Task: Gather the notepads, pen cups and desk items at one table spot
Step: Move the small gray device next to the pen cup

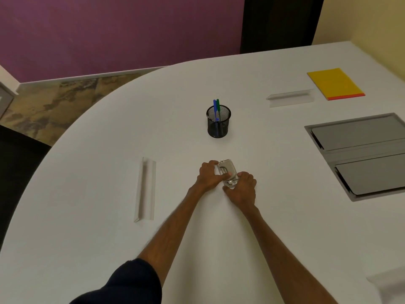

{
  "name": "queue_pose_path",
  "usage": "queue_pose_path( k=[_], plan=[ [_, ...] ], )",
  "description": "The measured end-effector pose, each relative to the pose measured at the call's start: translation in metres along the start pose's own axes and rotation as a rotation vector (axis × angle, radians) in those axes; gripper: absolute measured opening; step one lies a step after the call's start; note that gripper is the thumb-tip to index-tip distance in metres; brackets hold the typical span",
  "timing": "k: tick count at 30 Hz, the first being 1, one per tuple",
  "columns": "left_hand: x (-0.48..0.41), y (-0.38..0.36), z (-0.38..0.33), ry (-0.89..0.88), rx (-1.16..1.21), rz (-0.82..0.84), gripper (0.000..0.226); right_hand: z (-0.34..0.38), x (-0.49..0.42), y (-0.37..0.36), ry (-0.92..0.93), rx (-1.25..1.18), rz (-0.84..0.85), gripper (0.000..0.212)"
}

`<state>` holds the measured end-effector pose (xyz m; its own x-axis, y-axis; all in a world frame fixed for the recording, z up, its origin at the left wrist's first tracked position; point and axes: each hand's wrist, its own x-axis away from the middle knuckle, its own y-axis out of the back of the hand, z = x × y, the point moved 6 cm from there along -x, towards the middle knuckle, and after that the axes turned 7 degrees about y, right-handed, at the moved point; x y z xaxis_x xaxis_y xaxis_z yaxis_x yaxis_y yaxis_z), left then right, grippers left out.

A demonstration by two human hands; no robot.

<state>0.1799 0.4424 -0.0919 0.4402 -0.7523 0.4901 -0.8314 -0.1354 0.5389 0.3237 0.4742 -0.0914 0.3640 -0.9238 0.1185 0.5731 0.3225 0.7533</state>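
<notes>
A small grey hole punch (228,171) rests on the white table (87,216) near its middle. My left hand (209,175) grips its left side and my right hand (242,189) grips its near right end. Beyond it stands a black mesh pen cup (218,123) holding a blue and a green pen. A yellow notepad (335,83) with an orange edge lies at the far right. A clear acrylic name stand (290,98) lies left of the notepad; another one (145,188) lies left of my hands.
A grey recessed cable hatch (361,154) with two lids is set into the table on the right. A third clear stand (390,281) shows at the bottom right corner. The table's curved edge runs along the left, with patterned floor and a purple wall beyond.
</notes>
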Motion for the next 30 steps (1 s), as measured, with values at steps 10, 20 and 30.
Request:
queue_pose_path(
  k=[10,20,30],
  plan=[
    [0.033,-0.001,0.020,-0.050,0.010,0.172,0.115,-0.008,0.038,0.012,0.161,-0.144,0.114,0.054],
    [0.145,-0.016,0.000,-0.141,-0.074,0.110,0.069,-0.026,0.135,0.078,0.006,-0.454,0.205,0.057],
    [0.268,-0.066,-0.058,-0.354,0.005,0.213,0.059,-0.058,0.260,0.180,-0.093,-0.649,0.035,0.052]
  ],
)
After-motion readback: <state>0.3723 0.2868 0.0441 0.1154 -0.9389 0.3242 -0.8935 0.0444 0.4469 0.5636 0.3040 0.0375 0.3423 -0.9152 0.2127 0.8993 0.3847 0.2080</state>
